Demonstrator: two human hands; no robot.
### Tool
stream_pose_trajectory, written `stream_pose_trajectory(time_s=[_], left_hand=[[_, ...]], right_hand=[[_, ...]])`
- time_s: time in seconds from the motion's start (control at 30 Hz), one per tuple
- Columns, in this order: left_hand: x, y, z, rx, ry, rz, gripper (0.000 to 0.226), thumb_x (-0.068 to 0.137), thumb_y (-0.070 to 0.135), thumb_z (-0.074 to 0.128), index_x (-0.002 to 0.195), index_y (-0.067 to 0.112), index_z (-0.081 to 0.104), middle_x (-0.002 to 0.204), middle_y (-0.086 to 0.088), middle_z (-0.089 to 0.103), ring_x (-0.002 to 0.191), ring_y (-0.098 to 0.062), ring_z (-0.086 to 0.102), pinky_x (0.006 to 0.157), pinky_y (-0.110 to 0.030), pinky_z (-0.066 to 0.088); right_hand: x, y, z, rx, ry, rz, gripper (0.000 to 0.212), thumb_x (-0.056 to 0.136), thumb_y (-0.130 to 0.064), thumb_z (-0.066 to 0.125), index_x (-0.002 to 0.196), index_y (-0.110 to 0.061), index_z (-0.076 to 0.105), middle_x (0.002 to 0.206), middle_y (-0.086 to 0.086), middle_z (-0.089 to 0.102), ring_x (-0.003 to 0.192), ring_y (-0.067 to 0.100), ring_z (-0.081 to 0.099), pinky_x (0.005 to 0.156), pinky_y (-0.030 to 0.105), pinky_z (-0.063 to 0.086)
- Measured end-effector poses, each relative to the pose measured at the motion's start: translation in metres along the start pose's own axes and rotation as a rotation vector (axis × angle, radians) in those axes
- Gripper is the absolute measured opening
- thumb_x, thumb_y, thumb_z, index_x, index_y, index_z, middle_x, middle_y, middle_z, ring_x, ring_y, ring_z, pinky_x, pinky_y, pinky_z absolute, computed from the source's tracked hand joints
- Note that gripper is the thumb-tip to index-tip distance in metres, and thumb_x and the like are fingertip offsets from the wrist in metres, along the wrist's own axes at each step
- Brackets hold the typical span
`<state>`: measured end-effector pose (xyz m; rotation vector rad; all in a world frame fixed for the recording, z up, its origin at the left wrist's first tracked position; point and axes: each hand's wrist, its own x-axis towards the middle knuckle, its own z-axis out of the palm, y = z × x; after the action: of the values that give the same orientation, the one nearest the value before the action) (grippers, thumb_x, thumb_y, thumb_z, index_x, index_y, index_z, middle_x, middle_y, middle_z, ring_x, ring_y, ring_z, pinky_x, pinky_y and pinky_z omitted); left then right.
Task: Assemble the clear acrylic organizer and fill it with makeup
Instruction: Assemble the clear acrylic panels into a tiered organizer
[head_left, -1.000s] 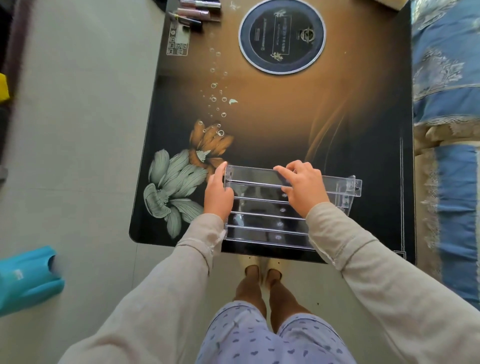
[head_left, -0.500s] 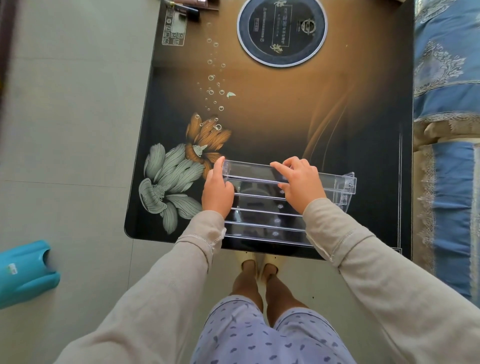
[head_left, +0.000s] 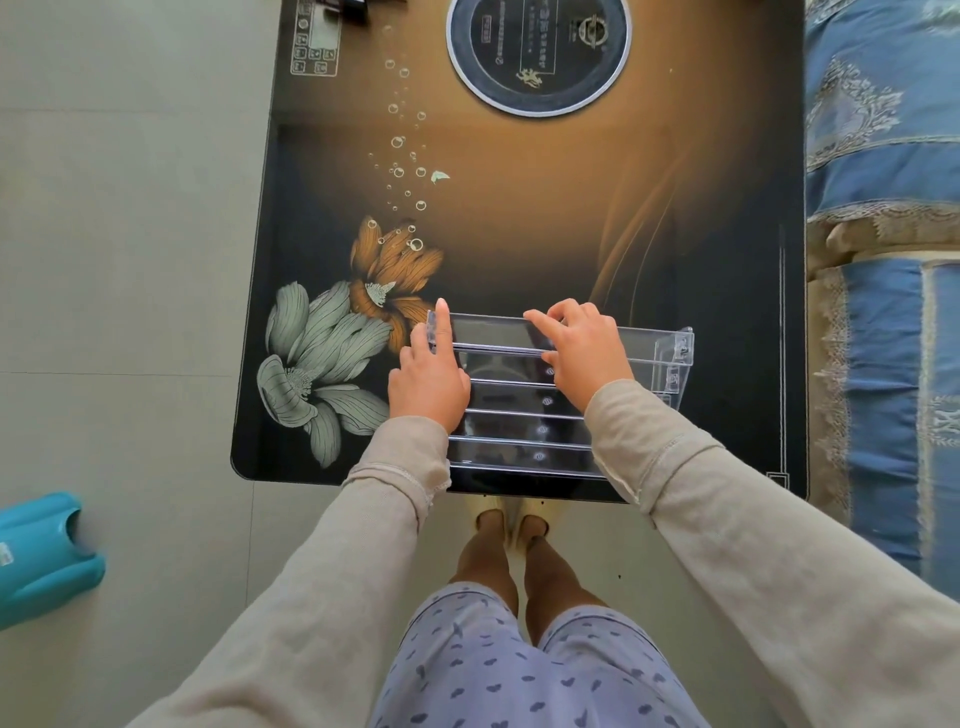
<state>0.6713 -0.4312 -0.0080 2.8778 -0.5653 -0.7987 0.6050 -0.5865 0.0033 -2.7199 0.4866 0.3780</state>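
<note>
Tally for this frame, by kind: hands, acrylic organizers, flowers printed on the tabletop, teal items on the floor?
hands: 2, left hand and right hand
clear acrylic organizer: 1
printed flowers: 2, orange flower and grey-green flower
teal item: 1
Total: 6

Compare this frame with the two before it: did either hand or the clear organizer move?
Nothing visibly moved on the table. The left hand keeps its grip on the organizer at the left end, and the right hand stays on the top slat. Only the view shifted: the round disc sits higher in frame, and the makeup tubes at the far left corner have nearly left it.
</note>
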Motion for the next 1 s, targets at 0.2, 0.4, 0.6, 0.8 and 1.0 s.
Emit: stream_pose_trajectory(time_s=[0.2,0.4,0.6,0.8,1.0], left_hand=[[-0.004,0.005,-0.002,0.075,0.144,0.031,0.073,0.086,0.032,0.049,0.147,0.019,0.012,0.156,-0.012,0.014,0.143,-0.033,0.013,0.115,-0.052,0.013],[-0.007,0.051,0.0,0.08,0.196,0.303,0.059,0.087,0.031,0.048,0.141,0.02,0.029,0.152,-0.008,0.027,0.142,-0.029,0.018,0.116,-0.052,0.009],[-0.006,0.122,0.008,0.014,0.055,0.555,0.058,0.091,0.031,0.047,0.144,0.023,0.023,0.149,-0.003,0.033,0.14,-0.024,0.025,0.118,-0.048,0.009],[0.003,0.163,0.019,0.12,-0.017,0.71,0.054,0.093,0.03,0.045,0.143,0.024,0.025,0.147,-0.001,0.036,0.139,-0.023,0.028,0.117,-0.05,0.009],[0.008,0.179,0.031,0.142,0.005,0.734,0.05,0.095,0.026,0.043,0.142,0.02,0.028,0.144,-0.004,0.041,0.136,-0.025,0.032,0.116,-0.048,0.016]], right_hand=[[-0.016,0.004,-0.007,0.042,0.08,0.015,0.06,0.085,-0.017,0.061,0.14,-0.017,0.037,0.131,0.008,0.049,0.126,0.025,0.041,0.115,0.039,0.018],[-0.06,0.027,-0.013,0.332,0.388,0.338,0.046,0.084,-0.013,0.062,0.128,-0.01,0.05,0.129,0.012,0.054,0.123,0.028,0.046,0.109,0.041,0.032],[-0.074,0.06,-0.017,0.661,0.431,0.707,0.062,0.082,-0.007,0.062,0.137,-0.012,0.034,0.135,0.013,0.045,0.125,0.025,0.042,0.103,0.035,0.038],[-0.067,0.079,-0.014,0.791,0.112,0.767,0.056,0.091,-0.01,0.053,0.141,-0.018,0.029,0.135,0.012,0.051,0.122,0.028,0.052,0.103,0.043,0.042],[-0.063,0.086,-0.007,0.693,0.112,0.74,0.033,0.096,-0.022,0.043,0.129,-0.023,0.047,0.116,0.012,0.064,0.105,0.03,0.061,0.089,0.042,0.05]])
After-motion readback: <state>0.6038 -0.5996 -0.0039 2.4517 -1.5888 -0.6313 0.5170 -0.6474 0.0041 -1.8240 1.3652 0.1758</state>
